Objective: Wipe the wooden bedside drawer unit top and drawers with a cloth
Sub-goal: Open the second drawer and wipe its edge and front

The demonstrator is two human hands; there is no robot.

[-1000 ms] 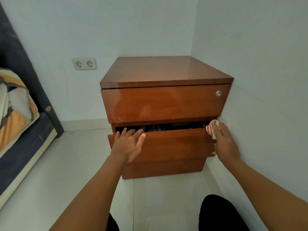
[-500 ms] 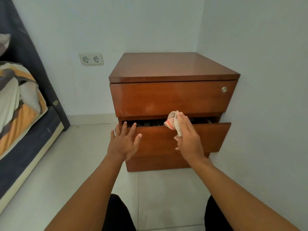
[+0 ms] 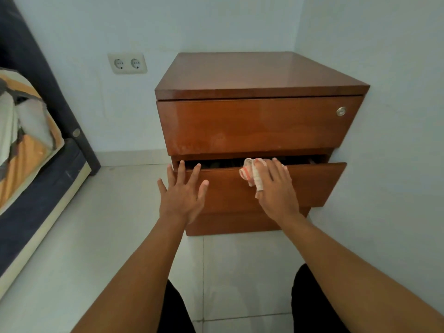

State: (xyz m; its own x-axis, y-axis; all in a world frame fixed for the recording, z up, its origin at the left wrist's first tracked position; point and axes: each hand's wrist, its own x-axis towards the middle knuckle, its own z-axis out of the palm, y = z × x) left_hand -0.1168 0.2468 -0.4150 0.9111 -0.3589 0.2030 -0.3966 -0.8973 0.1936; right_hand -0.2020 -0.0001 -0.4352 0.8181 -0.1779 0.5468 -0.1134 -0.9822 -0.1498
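Drawer unit [image 3: 259, 75]: glossy reddish-brown wood, set in a room corner on the tiled floor [image 3: 72, 236]; round metal lock [image 3: 341, 111] on the shut top drawer [image 3: 259, 123]. Middle drawer [image 3: 314, 183]: pulled partly out, contents dark and unclear. Cloth [image 3: 251, 173]: white with red stripes, bunched on the middle drawer's top edge, in the grip of the right hand [image 3: 276, 188]; half a second ago it sat slightly further right along that edge. Left hand [image 3: 182, 191]: grip wide, fingers spread against the drawer front, as before.
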